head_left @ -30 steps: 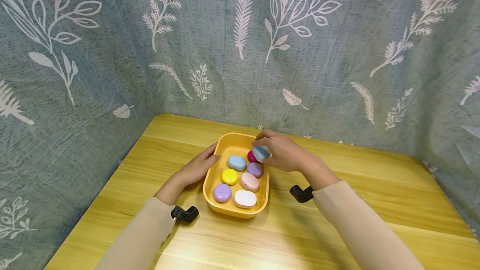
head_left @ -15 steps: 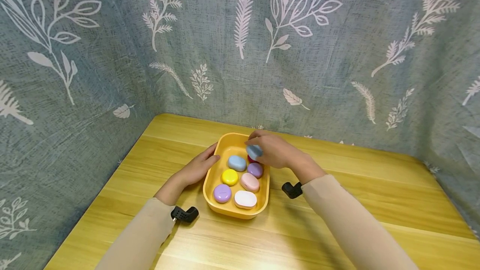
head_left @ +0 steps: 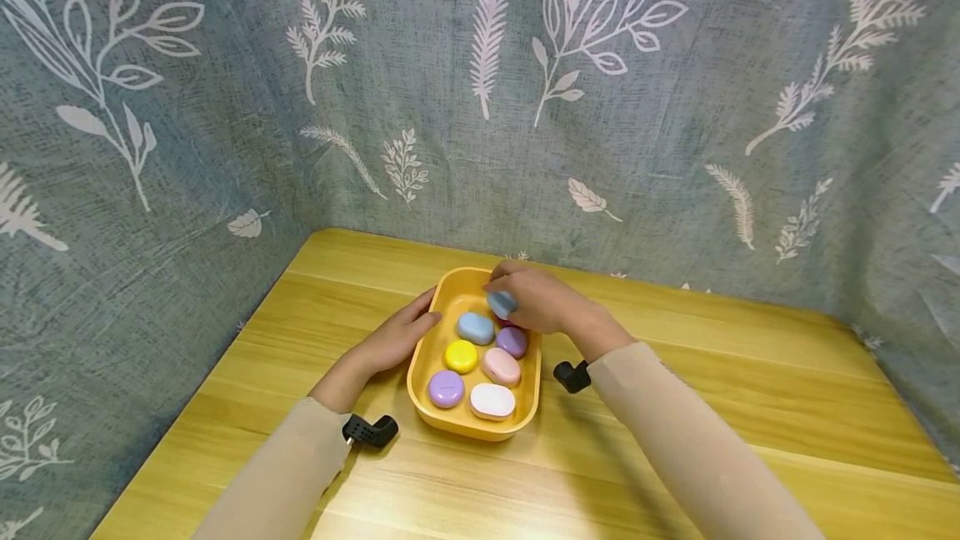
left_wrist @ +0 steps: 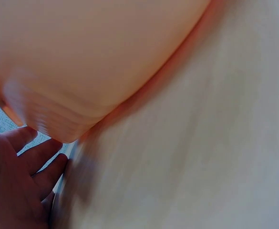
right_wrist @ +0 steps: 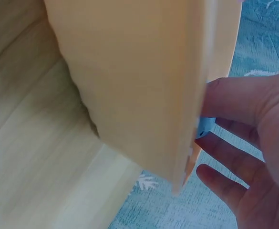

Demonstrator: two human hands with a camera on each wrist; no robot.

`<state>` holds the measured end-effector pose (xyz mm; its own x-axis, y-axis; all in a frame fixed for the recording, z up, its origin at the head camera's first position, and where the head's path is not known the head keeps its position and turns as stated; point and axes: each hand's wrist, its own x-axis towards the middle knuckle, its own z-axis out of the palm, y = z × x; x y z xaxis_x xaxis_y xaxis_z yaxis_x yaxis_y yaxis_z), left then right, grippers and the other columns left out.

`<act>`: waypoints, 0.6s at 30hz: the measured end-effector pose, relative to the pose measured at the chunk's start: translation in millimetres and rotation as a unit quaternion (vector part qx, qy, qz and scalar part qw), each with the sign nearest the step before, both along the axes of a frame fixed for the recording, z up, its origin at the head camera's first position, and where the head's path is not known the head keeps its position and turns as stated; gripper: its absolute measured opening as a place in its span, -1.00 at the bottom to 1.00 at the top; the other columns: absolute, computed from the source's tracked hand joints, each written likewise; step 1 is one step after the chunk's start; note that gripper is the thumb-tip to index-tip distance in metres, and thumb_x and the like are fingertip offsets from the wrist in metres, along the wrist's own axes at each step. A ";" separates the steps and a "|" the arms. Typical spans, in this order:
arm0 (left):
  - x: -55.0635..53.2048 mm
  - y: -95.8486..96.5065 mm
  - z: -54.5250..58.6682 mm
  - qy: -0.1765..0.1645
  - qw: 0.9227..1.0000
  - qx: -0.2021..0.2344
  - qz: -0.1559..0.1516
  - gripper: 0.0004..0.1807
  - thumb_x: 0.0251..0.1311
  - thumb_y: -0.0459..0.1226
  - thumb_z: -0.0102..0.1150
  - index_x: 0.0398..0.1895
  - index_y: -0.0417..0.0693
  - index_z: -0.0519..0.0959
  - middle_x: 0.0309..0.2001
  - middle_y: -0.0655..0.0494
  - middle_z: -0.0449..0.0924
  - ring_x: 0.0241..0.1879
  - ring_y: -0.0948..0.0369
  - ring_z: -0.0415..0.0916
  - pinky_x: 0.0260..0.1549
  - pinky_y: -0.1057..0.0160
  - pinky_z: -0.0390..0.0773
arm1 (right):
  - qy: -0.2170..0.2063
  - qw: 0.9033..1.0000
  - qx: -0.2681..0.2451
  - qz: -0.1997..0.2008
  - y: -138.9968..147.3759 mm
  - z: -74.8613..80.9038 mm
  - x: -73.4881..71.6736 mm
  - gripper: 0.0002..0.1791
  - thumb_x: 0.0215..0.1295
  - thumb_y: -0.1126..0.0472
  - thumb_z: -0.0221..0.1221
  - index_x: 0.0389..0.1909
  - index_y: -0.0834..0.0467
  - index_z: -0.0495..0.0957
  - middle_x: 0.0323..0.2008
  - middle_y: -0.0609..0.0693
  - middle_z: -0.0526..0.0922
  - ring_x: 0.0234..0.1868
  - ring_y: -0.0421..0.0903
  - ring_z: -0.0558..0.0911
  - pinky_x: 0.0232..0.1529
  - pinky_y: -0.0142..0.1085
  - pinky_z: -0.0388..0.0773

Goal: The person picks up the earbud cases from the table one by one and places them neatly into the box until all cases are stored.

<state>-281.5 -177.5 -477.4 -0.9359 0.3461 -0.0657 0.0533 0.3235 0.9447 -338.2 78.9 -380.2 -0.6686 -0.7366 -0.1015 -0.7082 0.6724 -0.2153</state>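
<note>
A yellow tray [head_left: 474,430] stands on the table, holding several small glossy rounded cases that look like earbud cases. My left hand [head_left: 392,340] holds the tray's left side, thumb over the rim and fingers [left_wrist: 44,155] along the outer wall. At the far right corner, my right hand [head_left: 542,298] pinches a blue case [head_left: 501,303] between thumb and fingers, close over a dark red case [head_left: 506,322] that is mostly hidden. In the right wrist view, the tray wall [right_wrist: 144,86] hides much of the pinched blue case [right_wrist: 205,126].
Also in the tray lie a light blue case [head_left: 476,328], a purple one [head_left: 512,342], a yellow one [head_left: 461,357], a pink one [head_left: 501,366], a lilac one [head_left: 446,388] and a white one [head_left: 492,401]. A leaf-patterned curtain [head_left: 420,90] borders the wooden table [head_left: 675,440].
My right hand has moved left and slightly lower with the blue case, from the tray's right rim to inside its far right corner, covering more of the dark red case. My left hand stays put.
</note>
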 end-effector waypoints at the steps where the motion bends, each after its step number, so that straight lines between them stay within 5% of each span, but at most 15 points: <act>1: 0.3 0.0 0.2 0.003 1.000 0.000 -0.002 -0.33 0.65 0.00 -0.22 0.71 0.26 -0.08 0.69 0.10 -0.04 0.65 0.04 0.00 0.58 -0.07 0.13 | 0.002 1.000 0.002 0.002 -1.1 -0.5 -0.2 -0.50 0.41 0.32 0.27 0.36 0.16 0.57 0.31 0.12 0.52 0.30 0.12 0.56 0.31 -0.03 0.55; 18: 0.0 0.1 -0.1 -0.003 1.000 0.004 -0.003 -0.35 0.66 0.01 -0.22 0.70 0.31 -0.07 0.68 0.14 -0.02 0.63 0.08 0.07 0.56 -0.04 0.20 | 0.020 0.999 0.026 0.015 -10.5 -12.2 -7.3 -0.51 0.37 0.36 0.28 0.31 0.10 0.62 0.33 0.06 0.54 0.37 0.11 0.53 0.36 -0.02 0.53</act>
<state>-281.5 -177.4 -477.5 -0.9334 0.3523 -0.0679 0.0500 0.3151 0.9477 -345.5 68.4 -392.4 -0.6508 -0.7506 -0.1146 -0.7353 0.6607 -0.1515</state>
